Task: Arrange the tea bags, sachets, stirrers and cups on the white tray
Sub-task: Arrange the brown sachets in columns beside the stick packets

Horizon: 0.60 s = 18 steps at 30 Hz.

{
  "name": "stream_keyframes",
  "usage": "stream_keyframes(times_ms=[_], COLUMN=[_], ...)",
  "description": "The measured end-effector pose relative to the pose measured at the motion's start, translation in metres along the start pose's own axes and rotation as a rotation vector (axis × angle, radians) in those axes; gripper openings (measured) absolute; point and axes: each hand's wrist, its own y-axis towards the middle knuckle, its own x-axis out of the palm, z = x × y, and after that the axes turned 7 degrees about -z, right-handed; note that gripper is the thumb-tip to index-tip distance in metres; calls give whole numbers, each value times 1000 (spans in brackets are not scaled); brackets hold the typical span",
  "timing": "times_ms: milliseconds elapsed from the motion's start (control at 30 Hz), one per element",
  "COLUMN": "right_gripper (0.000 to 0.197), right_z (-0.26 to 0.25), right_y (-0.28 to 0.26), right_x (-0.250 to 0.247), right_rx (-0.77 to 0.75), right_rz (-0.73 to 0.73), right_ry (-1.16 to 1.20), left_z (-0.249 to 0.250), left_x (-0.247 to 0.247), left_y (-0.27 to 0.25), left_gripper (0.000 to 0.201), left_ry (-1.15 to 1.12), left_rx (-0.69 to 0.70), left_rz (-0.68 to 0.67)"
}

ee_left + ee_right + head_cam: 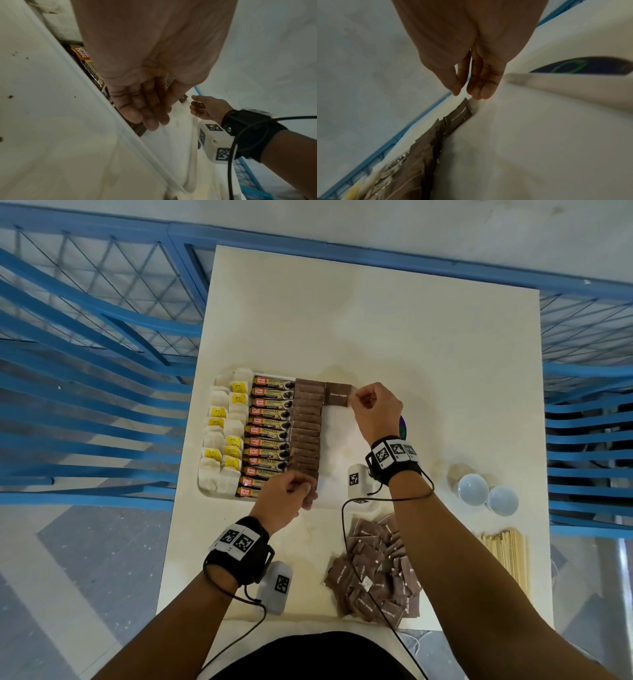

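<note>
The white tray (337, 446) holds tea bags (222, 440) at its left, then a column of Great Taste granule sachets (270, 433) and a column of brown sugar sachets (306, 433). One more brown sachet (338, 394) lies flat at the far end, starting a second column. My right hand (356, 398) hovers at its right edge; in the right wrist view the thumb and fingertips (477, 94) stand slightly apart above the sachet (460, 115), holding nothing. My left hand (306, 491) rests with straight fingers (147, 116) on the near end of the brown column.
A loose pile of brown sachets (376, 573) lies near the table's front edge. Two white cups (472, 489) stand to the right, with wooden stirrers (507, 556) in front of them. A dark round thing (403, 428) lies beside the tray. Blue chairs flank the table.
</note>
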Motion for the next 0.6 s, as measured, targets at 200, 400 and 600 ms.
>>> stream_keyframes(times_ms=[200, 400, 600], right_gripper=[5, 2, 27], right_z=[8, 48, 95], right_y=[-63, -147, -207], right_x=[-39, -69, -88], right_rx=[16, 81, 144], right_rz=[-125, -147, -235], right_ry=[13, -39, -306], left_z=[-8, -35, -44], left_x=[25, 67, 106], left_y=[-6, -13, -26], left_gripper=[13, 37, 71], left_ry=[71, 437, 771], left_rx=[8, 137, 241], left_rz=[-125, -206, -125])
